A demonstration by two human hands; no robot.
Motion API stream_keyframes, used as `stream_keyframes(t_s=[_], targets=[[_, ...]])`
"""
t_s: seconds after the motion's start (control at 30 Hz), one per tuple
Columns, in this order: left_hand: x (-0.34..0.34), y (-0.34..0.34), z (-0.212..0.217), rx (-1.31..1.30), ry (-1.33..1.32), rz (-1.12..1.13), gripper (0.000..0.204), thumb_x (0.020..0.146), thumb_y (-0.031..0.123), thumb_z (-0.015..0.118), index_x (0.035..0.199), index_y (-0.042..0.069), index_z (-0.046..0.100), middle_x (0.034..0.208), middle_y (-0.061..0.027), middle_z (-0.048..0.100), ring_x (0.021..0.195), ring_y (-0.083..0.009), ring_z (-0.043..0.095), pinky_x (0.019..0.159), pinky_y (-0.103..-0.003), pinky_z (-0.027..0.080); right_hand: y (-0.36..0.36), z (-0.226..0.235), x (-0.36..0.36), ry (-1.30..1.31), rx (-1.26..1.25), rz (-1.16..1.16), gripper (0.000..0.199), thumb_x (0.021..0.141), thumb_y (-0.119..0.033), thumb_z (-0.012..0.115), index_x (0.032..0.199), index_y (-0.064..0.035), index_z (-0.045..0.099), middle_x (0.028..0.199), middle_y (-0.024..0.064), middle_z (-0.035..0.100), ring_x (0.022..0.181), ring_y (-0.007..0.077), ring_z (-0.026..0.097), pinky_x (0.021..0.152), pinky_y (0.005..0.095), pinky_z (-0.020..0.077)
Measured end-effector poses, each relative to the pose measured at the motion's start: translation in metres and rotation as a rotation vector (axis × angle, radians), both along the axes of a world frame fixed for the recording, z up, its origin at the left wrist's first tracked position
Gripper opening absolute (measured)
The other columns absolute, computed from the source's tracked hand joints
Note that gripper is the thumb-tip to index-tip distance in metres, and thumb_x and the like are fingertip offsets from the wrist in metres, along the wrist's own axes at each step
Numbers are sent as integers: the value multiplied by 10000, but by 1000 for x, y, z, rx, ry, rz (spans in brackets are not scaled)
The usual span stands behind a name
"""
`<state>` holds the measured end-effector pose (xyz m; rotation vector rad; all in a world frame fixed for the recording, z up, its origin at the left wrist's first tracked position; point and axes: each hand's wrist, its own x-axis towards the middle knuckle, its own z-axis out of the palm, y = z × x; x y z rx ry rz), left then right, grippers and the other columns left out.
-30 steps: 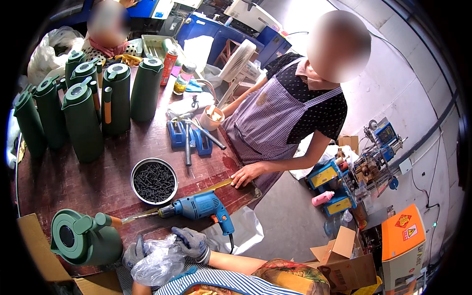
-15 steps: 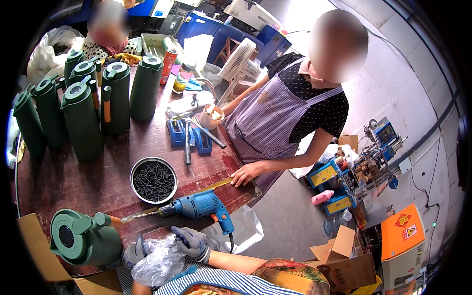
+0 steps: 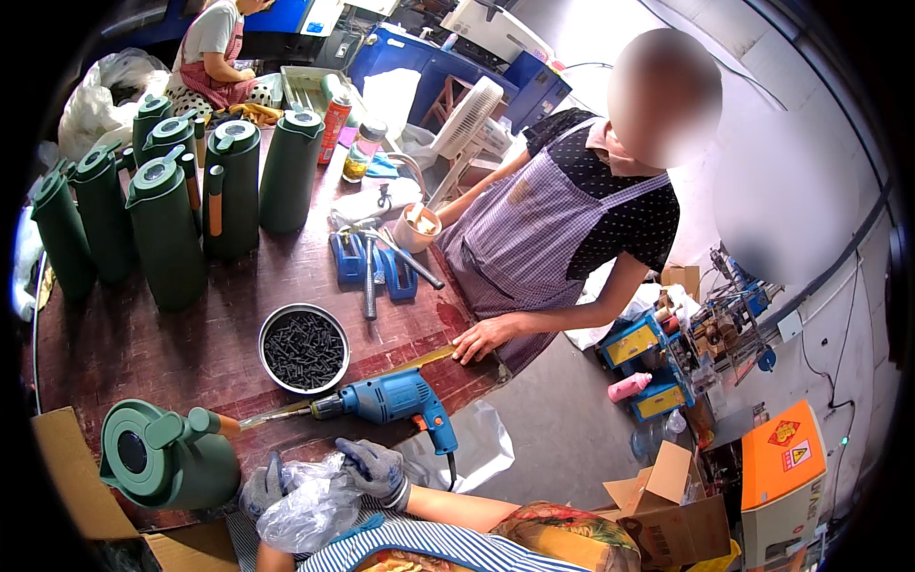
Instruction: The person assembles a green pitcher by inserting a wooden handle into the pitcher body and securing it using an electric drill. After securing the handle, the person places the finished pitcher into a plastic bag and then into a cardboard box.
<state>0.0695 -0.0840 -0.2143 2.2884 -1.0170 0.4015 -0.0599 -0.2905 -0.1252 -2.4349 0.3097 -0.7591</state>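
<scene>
Both my hands wear grey knitted gloves at the near edge of the table. A crumpled clear plastic bag (image 3: 310,515) hangs between them. My left hand (image 3: 262,488) is closed at the bag's left side, with its thumb raised. My right hand (image 3: 376,470) has its fingers curled over the bag's upper right edge. Just left of my hands stands a dark green thermos jug (image 3: 172,462) with a wood-coloured handle end. A blue electric drill (image 3: 386,398) lies beyond my right hand, its long bit pointing toward the jug's handle.
A bowl of black screws or plugs (image 3: 304,349) sits beyond the drill. Several green jugs (image 3: 167,243) stand at the far left. Hammers (image 3: 370,276) and a blue tape dispenser (image 3: 348,257) lie mid-table. Across stands a co-worker (image 3: 562,210), one hand on the table edge. Open cardboard (image 3: 81,472) flanks the near left.
The whole view has shifted slightly. My hands keep nearly the same hold on the plastic bag. The jug, drill and bowl stay in place on the table.
</scene>
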Motion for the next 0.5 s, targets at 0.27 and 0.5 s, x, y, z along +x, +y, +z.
stream_keyframes(t_s=[0.27, 0.5], targets=[[-9, -8, 24, -14, -72, 29, 584, 818, 344, 687, 1354, 122, 622, 820, -93, 583, 667, -284, 575, 593, -446, 460, -2, 0, -6, 18, -12, 2, 501, 776, -71, 721, 1273, -95, 662, 799, 86, 629, 638, 242, 631, 577, 338, 522], [-2, 4, 0, 5, 30, 2, 635, 794, 403, 689, 1354, 114, 612, 827, -89, 586, 680, -287, 580, 606, -458, 463, -1, 2, 4, 42, -39, 44, 482, 806, -78, 709, 1285, -88, 651, 905, 100, 679, 668, 241, 657, 603, 347, 543]])
